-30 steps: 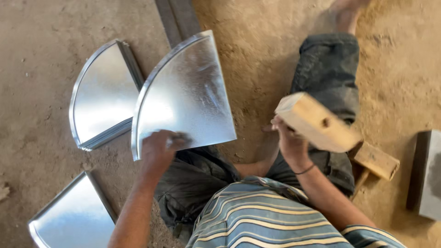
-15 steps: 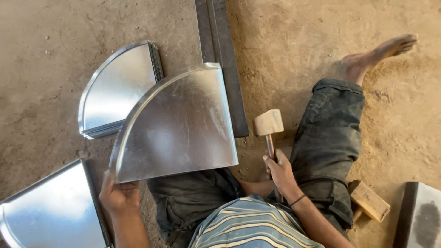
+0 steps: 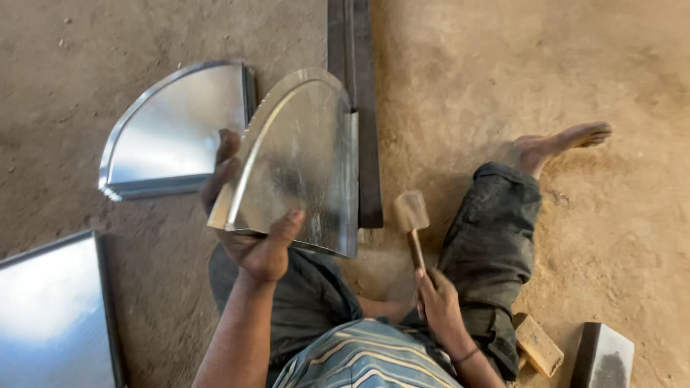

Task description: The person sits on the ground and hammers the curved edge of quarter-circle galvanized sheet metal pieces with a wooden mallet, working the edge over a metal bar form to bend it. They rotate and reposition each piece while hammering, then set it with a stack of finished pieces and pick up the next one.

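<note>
My left hand [image 3: 251, 230] grips the lower left corner of a quarter-round galvanised sheet-metal piece [image 3: 305, 158], tilted up on edge against a dark steel bar [image 3: 356, 108] lying on the dirt floor. My right hand [image 3: 438, 305] holds the handle of a wooden mallet [image 3: 411, 215], its head hanging just right of the sheet's folded edge. I sit on the ground with one bare foot [image 3: 557, 144] stretched out to the right.
A second quarter-round metal piece [image 3: 176, 133] lies flat to the left. Another shiny sheet [image 3: 50, 309] lies at the lower left. A wooden block [image 3: 537, 345] and a grey block [image 3: 604, 356] sit at the lower right.
The sheet piece has been turned from lying flat to standing tilted against the steel bar. The mallet came down from a raised position to beside the sheet's edge.
</note>
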